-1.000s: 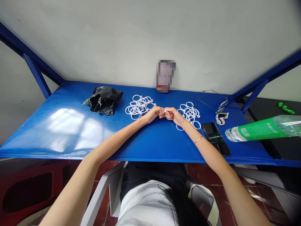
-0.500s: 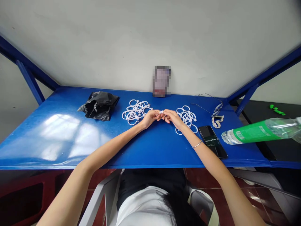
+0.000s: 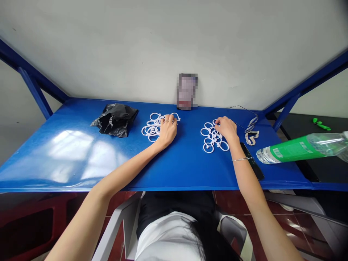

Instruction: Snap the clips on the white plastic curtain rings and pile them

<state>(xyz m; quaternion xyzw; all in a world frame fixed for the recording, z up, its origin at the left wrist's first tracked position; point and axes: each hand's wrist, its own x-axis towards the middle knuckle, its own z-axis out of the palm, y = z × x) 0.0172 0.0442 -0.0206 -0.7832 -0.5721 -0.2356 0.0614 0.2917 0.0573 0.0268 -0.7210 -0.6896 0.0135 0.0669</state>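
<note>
Two piles of white rings with small knobs lie on the blue table. Over the right side of the left pile (image 3: 150,128) is my left hand (image 3: 168,129), palm down. Its fingers are bent and slightly apart, with the tips among the rings; no ring is clearly gripped. At the upper right of the right pile (image 3: 212,137), my right hand (image 3: 227,127) has thumb and forefinger closed on the edge of a white ring (image 3: 214,122). The right hand's other fingers are curled and partly hidden.
A crumpled black plastic bag (image 3: 116,120) lies at the left. A pixelated upright object (image 3: 186,91) leans on the wall. At right are glasses (image 3: 252,123), a white strap-like item (image 3: 251,138), a phone (image 3: 254,165) partly under my forearm, and a green-labelled bottle (image 3: 296,149).
My hands were together at the middle, holding small white parts. They have come apart: the left has moved left onto its pile, the right has moved right to the other pile.
</note>
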